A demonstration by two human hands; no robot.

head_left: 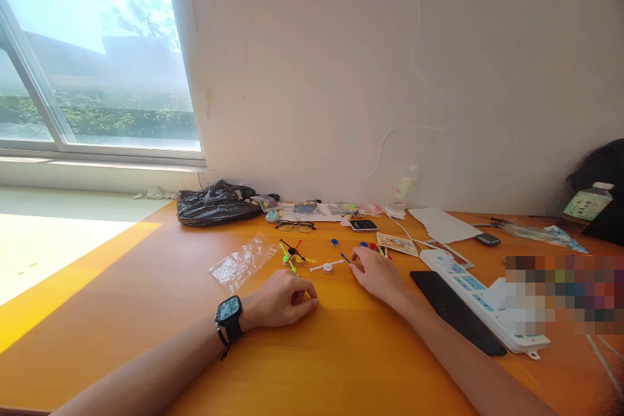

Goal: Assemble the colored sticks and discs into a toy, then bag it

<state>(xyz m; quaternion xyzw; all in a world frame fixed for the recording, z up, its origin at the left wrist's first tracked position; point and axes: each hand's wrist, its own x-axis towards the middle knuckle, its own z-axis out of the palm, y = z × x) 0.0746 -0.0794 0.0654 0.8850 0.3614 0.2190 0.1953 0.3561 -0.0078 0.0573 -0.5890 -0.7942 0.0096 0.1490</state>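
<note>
My right hand is above the table with thumb and index finger closed on a small blue arrow pointer. My left hand rests on the wood with its fingers curled in and nothing visible in them. Between the hands lies a white arrow spinner on a round base. Just beyond my left hand, arrow spinners in black, red, yellow and green sit bunched together. A small blue round base stands farther back. Other red and blue pieces are partly hidden behind my right hand.
A clear plastic bag lies left of the spinners. Behind are eyeglasses, a black plastic bag and a small black-screened device. On the right lie a printed card, a white power strip and a black phone-like slab.
</note>
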